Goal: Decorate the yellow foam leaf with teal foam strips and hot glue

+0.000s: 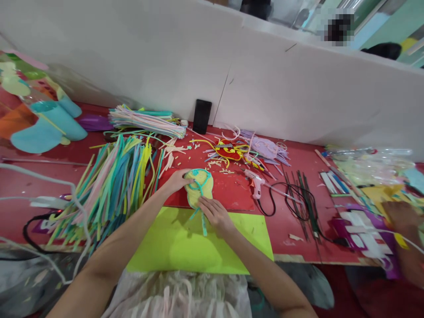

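A yellow, slipper-sole-shaped piece (206,191) is held in front of me, over the red mat. Turquoise fuzzy strips (200,187), like pipe cleaners, curve across its face, and a turquoise tail (204,225) hangs below its lower end. At the upper left edge, my left hand (177,182) grips the piece, with its thumb on the face. My right hand (217,215) is closed at the lower right edge, fingers over the piece beside the turquoise strip. Its fingertips are partly hidden. A lime-green sheet (155,247) lies under my forearms.
Bundles of coloured strips (112,190) lie at left. A pink glue gun (256,183) and its black cord are at right, near dark rods (306,203). A phone (202,116) leans on the white partition. Another person's hand (402,216) is at far right, near a power strip (364,232).
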The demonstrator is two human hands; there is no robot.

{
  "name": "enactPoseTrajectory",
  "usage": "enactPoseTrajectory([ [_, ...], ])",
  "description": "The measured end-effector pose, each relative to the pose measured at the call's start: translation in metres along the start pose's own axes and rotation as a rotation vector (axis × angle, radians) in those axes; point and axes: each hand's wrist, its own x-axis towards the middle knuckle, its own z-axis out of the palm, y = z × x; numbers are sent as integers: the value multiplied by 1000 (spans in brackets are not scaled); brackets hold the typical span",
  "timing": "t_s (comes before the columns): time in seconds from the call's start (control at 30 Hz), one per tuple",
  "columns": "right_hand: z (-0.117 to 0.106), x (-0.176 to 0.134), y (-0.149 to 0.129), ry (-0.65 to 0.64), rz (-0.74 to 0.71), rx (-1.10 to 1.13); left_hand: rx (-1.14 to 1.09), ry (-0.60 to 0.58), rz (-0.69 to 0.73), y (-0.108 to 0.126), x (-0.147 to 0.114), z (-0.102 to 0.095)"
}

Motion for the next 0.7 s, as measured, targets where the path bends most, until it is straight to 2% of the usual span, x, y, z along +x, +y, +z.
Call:
enactPoseTrajectory([
  [0.17,6,-3,1,-3,-27,-11,152,118,63,5,-5,6],
  [0.3,7,-4,0,-7,-20,31,531,204,237,11,-31,11],
  [0.37,8,-5,-1,-16,4,79,637,112,273,10,-48,15],
  [0.47,11,-7,0,-21,44,142,736,-108,277,1,-70,20],
  [0.57,14,-8,1,-11,71,205,807,-179,263,-8,-80,20],
  [0.7,12,-9,4,24,124,342,791,-205,260,-10,-80,17],
])
